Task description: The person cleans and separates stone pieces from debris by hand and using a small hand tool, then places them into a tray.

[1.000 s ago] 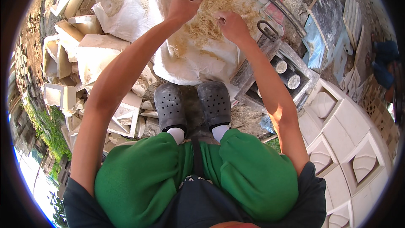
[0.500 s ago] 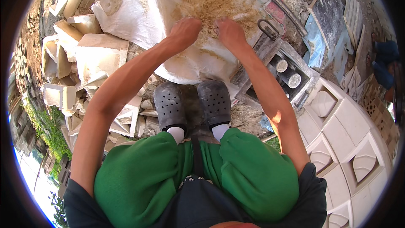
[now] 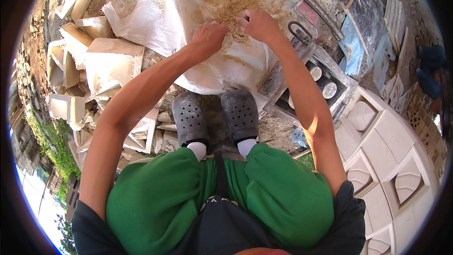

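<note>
A white woven sheet (image 3: 207, 73) lies spread beyond my feet, with tan sandy powder (image 3: 236, 0) scattered over its middle. Over the sheet, my left hand (image 3: 210, 38) is closed, its fingers curled and mostly hidden under its back. My right hand (image 3: 259, 24) sits slightly farther off, thumb and fingers drawn together at the powder's edge. Whatever either hand grips is too small or too hidden to make out. A short gap of sheet and powder separates the two hands.
Broken cream-coloured cast pieces (image 3: 113, 63) are heaped at the left. To the right stand a grey frame box (image 3: 347, 82) holding pale-ended cylinders, a metal loop handle (image 3: 299, 32) and patterned cream panels (image 3: 373, 141). Grey clogs (image 3: 189, 118) are on my feet. Another person's blue-clad legs (image 3: 430, 73) show far right.
My right hand has moved a little farther away and upward in the picture. My left hand has shifted slightly nearer and turned a little. The sheet and surroundings look the same.
</note>
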